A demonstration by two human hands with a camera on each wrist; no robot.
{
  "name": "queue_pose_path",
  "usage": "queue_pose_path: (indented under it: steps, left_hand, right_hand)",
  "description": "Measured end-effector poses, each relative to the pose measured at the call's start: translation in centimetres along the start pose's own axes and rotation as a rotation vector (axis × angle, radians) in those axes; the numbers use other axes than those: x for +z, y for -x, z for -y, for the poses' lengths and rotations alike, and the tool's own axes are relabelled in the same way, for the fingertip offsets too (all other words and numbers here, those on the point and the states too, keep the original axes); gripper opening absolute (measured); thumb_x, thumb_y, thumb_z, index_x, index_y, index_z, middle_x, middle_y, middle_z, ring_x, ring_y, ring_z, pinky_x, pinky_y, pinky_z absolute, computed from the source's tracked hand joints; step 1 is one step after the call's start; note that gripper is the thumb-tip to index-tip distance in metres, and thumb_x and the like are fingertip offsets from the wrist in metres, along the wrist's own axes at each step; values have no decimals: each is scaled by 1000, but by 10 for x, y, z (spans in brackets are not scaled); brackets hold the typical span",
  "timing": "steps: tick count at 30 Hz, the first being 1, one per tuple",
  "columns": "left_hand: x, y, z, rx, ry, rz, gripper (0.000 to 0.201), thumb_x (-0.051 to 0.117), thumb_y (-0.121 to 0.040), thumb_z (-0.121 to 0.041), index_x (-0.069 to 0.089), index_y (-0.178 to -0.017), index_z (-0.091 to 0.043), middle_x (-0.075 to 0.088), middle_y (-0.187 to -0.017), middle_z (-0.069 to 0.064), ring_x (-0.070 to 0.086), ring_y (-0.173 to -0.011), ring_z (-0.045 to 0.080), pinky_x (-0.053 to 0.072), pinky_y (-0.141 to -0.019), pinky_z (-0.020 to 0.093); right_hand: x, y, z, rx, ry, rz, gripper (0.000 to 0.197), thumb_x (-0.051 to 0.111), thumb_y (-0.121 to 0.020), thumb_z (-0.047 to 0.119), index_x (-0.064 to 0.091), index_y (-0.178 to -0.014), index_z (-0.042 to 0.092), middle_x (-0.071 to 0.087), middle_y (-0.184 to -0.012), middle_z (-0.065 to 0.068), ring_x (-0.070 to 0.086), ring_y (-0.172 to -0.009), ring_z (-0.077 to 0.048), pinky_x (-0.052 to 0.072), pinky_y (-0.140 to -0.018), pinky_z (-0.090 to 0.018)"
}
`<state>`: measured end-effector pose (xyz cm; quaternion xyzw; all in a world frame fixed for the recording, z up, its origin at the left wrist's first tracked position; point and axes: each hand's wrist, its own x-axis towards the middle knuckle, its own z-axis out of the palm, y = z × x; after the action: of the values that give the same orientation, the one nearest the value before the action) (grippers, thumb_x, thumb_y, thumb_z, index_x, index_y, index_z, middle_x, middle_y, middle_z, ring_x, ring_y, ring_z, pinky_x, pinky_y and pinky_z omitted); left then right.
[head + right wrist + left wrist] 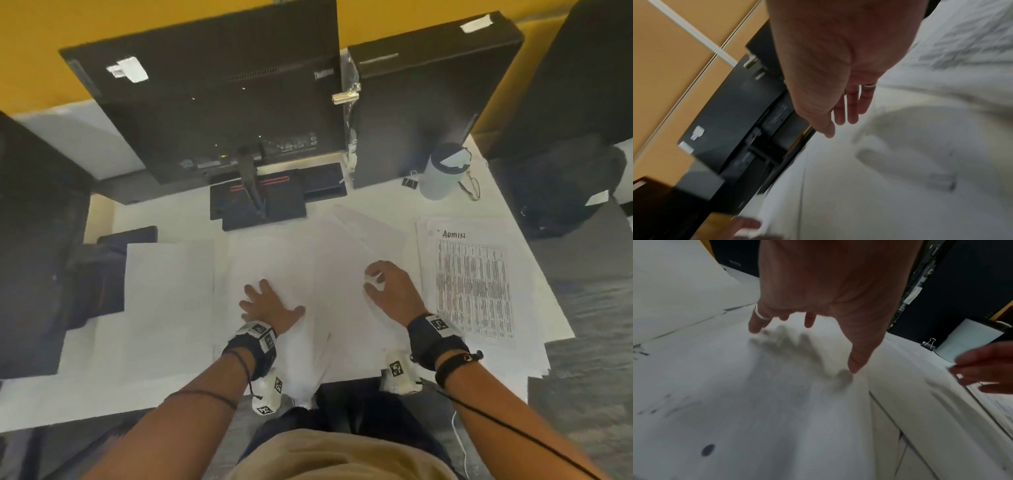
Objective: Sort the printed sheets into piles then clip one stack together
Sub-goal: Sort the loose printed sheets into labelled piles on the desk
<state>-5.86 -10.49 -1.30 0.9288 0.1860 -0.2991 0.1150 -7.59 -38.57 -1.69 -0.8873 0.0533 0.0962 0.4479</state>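
Note:
Printed sheets lie in three lots on the white desk: a blank-side-up pile (168, 294) at left, loose overlapping sheets (274, 253) in the middle, and a pile topped by a printed table page (476, 287) at right. My left hand (263, 301) presses flat with spread fingers on the middle sheets; in the left wrist view the left hand (805, 337) touches the paper with its fingertips. My right hand (371, 279) pinches the edge of a bowed, lifted sheet (920, 123) between thumb and fingers. A black binder clip (410, 181) sits at the back right, away from both hands.
A monitor's back (219, 102) and its stand base (257, 202) fill the desk behind the sheets. A white lidded jar (442, 174) stands beside the clip. A dark computer case (428, 113) is at the back right, and dark objects sit at the left edge (102, 274).

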Motion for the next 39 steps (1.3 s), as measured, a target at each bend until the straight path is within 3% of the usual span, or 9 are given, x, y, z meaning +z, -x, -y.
queue_pose_path:
  steps: [3,7,12,16,18,21,25,29,39]
  left_hand:
    - [6,-1,2,33,6,179,131,68,-75,-77,-9,-162,-18,-12,-169,17,4,-153,54,26,-121,62]
    - [5,0,-3,175,169,155,115,71,-77,-62,3,-158,-18,21,-160,15,28,-144,48,34,-117,56]
    - [-14,-6,9,204,408,162,89,68,-87,-28,16,-157,-14,41,-151,16,48,-135,40,45,-111,46]
    - [-28,-15,39,155,444,95,64,61,-91,-18,35,-149,-12,39,-148,14,44,-136,37,40,-114,43]
    - [-33,-20,56,129,465,53,56,55,-92,-7,41,-146,-12,41,-146,13,45,-136,36,38,-115,42]
    - [-38,-30,77,123,646,-9,46,53,-98,-11,47,-144,-10,49,-146,13,51,-135,32,41,-115,43]
    - [-59,-24,77,83,1137,194,43,53,-103,-49,60,-128,-15,72,-102,2,70,-89,22,58,-87,39]
    - [-67,-23,76,214,1164,250,22,66,-99,-42,69,-102,-21,74,-94,1,67,-85,21,52,-73,32]
    - [-50,-56,149,47,886,35,22,69,-86,-31,70,-91,-10,74,-94,10,71,-90,33,58,-89,47]
  right_hand:
    - [50,5,24,76,-12,165,37,74,-92,21,59,-125,20,57,-121,2,61,-99,-15,46,-87,-22]
    - [102,8,53,203,-11,218,72,70,-97,26,31,-157,12,36,-153,-10,46,-138,-25,32,-106,-20]
    - [123,6,77,399,-314,33,78,63,-101,13,14,-161,20,51,-139,-4,58,-120,-23,47,-94,-28]
    - [106,-2,68,349,-276,-52,19,71,-95,19,57,-108,19,48,-101,4,48,-92,-12,41,-82,-30]
    - [91,-3,67,255,-263,-8,37,71,-95,18,39,-76,19,33,-77,1,33,-67,-10,30,-65,-27]
    - [62,-2,73,209,-362,56,26,70,-99,15,55,-78,14,57,-73,6,53,-65,-6,43,-69,-26]
    - [41,-2,83,233,-572,92,26,68,-100,9,71,-126,14,78,-120,-1,75,-110,-17,57,-94,-33]
    - [39,-10,91,220,-440,59,4,69,-101,21,72,-101,18,77,-94,3,73,-85,-15,56,-75,-24]
    - [12,-36,13,571,453,31,98,94,-71,43,42,-150,15,38,-150,-16,39,-139,-45,39,-112,-52]
